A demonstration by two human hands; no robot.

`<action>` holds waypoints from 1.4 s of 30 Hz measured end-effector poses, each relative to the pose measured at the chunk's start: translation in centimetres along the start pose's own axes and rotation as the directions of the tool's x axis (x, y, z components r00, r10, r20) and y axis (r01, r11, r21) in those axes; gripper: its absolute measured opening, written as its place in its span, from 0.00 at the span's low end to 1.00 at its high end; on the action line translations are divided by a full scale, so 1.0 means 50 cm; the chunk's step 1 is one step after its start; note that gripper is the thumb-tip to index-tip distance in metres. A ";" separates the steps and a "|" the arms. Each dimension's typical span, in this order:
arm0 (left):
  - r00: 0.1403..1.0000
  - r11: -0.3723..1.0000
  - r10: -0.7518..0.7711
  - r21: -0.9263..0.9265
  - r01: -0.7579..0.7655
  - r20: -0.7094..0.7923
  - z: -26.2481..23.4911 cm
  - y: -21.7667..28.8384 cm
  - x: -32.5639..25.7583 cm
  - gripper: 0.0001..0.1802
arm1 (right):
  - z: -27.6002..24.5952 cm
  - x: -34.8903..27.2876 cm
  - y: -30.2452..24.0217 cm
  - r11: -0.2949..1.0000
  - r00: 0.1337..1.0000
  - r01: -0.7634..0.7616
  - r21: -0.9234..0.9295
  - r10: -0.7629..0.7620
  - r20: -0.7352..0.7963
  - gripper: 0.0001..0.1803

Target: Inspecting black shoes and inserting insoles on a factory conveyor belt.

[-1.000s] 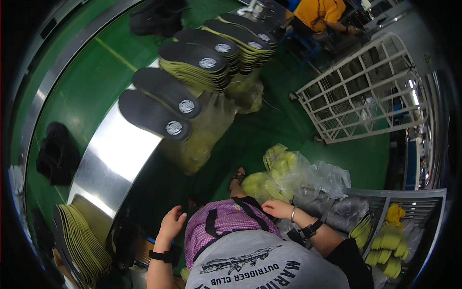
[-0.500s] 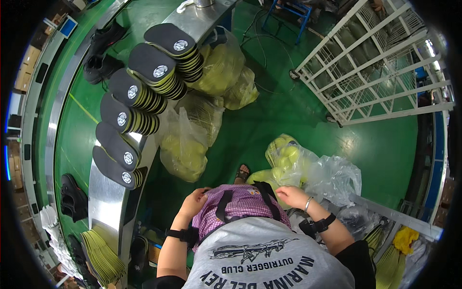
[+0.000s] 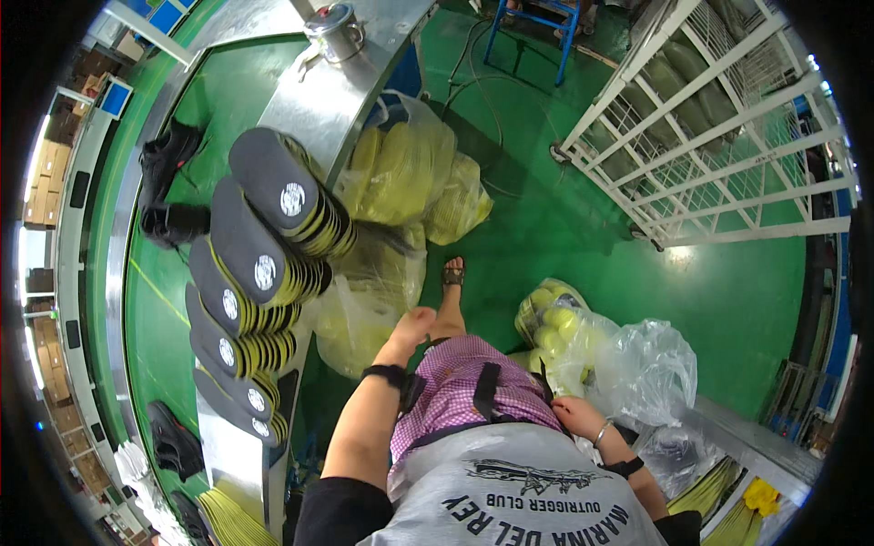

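My left hand [image 3: 416, 326] is raised in front of my left hip with its fingers loosely curled and nothing showing in them. It is nearest to a clear bag of yellow-green pieces [image 3: 350, 318] on the floor. My right hand [image 3: 579, 417], its fingers drawn together, hangs beside the purple checked apron [image 3: 460, 378] at my right side, with no object visible in it. On the metal bench to my left stand several stacks of black shoe insoles [image 3: 255, 246] with yellow-green edges and a white round print.
A metal pot [image 3: 333, 33] stands on the far bench. Black shoes [image 3: 173, 441] lie at the left. Bags of yellow-green pieces [image 3: 401, 168] sit by the bench; another bag [image 3: 557, 323] and loose clear plastic [image 3: 646, 369] lie right. A white wheeled rack [image 3: 692, 118] stands far right.
My left hand has moved forward and right, away from the apron's side. My right hand has dropped back and right. My body has turned, and a foot is further forward.
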State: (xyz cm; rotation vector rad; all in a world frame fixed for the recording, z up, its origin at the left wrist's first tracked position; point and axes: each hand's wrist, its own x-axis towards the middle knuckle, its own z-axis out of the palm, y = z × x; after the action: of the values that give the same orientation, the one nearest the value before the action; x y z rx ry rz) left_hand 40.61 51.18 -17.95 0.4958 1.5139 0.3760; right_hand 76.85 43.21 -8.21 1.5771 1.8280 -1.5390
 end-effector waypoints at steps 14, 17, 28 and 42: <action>0.842 0.984 0.075 0.178 0.025 -0.534 -0.012 0.439 0.416 0.31 | -0.117 0.153 -0.123 0.950 0.978 -0.204 0.238 0.184 0.103 0.14; 0.754 0.968 0.117 0.243 0.058 -0.646 -0.046 0.443 0.460 0.32 | -0.135 0.167 -0.136 0.940 0.976 -0.211 0.268 0.185 0.117 0.14; 0.672 0.738 0.292 0.607 0.295 -0.681 -0.161 0.534 0.572 0.39 | -0.227 0.270 -0.079 0.927 0.940 -0.252 0.280 0.165 0.298 0.17; 0.600 0.952 0.277 0.299 -0.064 -0.751 -0.114 0.364 0.614 0.14 | -0.343 0.315 0.034 0.939 0.889 -0.249 0.237 0.125 0.441 0.15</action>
State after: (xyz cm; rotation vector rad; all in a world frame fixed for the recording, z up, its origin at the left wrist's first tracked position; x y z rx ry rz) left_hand 37.15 83.21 -34.31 0.7303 2.4175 0.6173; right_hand 79.46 65.60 -14.23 1.3439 1.2236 -1.9329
